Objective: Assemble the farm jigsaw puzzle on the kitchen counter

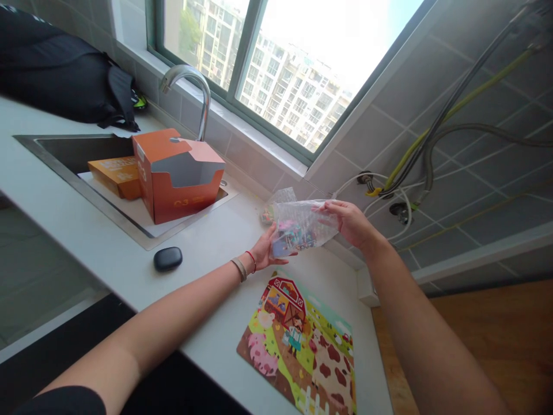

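Above the counter I hold a clear bubble-wrap bag [309,222] with colourful printed pieces inside, blue, pink and teal. My left hand [264,249] grips its lower left end, thumb in front and fingers behind. At the upper right end, my right hand [348,218] pinches the bag's edge. Behind it, against the wall, lies another clear plastic packet [276,204] with coloured pieces in it, partly hidden. A farm-scene board [298,346] with a barn, a farmer, a pig and a cow lies flat on the counter below my hands.
An open orange box [185,196] and a smaller orange box [116,176] stand over the sink [147,239], beside the tap [203,98]. A dark oval case [168,259] lies near the counter's front edge. A black bag [64,69] rests at far left; cables [427,138] hang right.
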Available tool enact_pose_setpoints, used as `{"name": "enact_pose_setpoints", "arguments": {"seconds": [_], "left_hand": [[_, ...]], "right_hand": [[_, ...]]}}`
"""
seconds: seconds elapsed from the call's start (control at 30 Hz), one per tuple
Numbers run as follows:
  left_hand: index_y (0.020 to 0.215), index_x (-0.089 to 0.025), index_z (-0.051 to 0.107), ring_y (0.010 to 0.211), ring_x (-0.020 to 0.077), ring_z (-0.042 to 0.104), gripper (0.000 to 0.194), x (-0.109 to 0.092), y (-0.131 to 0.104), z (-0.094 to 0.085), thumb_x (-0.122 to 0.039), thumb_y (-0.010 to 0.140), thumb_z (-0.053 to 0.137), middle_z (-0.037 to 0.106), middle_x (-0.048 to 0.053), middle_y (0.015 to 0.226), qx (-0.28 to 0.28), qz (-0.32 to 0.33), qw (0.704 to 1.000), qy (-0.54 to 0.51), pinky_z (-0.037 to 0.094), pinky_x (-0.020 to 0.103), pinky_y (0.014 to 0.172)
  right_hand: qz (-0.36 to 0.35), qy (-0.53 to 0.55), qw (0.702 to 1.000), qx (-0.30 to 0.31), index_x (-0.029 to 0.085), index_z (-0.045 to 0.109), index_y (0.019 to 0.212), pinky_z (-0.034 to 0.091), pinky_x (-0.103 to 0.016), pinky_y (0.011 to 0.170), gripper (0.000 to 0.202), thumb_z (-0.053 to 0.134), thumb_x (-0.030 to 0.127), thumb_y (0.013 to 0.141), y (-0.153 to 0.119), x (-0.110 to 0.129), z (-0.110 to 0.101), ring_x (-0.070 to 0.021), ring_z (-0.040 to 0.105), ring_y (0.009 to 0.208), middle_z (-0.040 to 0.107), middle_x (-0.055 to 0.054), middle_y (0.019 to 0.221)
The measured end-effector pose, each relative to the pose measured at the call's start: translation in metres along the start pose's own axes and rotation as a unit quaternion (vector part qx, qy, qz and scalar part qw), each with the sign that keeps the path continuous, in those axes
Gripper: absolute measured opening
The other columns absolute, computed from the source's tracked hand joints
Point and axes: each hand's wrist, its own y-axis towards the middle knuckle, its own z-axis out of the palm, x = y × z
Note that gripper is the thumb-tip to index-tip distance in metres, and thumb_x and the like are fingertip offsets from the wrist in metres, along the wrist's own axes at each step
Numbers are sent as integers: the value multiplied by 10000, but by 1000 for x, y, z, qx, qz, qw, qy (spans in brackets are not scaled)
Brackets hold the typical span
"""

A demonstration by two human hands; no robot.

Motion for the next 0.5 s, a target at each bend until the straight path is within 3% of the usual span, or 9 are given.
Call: {"name": "enact_pose_setpoints", "arguments": {"seconds": [0.27, 0.5], "left_hand": [[1384, -276, 612, 1134, 282, 724, 658, 2, 6, -2, -771, 993, 425, 708, 100, 1353, -95, 33, 995, -26, 634, 372, 800], [1300, -246, 656, 1026, 253, 739, 560, 5, 11, -7, -691, 974, 560, 765, 100, 1193, -108, 43, 993, -25, 640, 368, 813]], "right_hand": [[8, 18, 999, 50, 181, 810, 777, 578, -365, 864, 225, 842, 388, 696, -4, -6, 3, -251, 725, 929, 819, -90, 961], [-1, 88, 991, 99, 202, 853, 917, 542, -466, 1043, 310, 692, 307, 673, -9, -19, -9, -348, 656, 1265, 793, -92, 1240]]}}
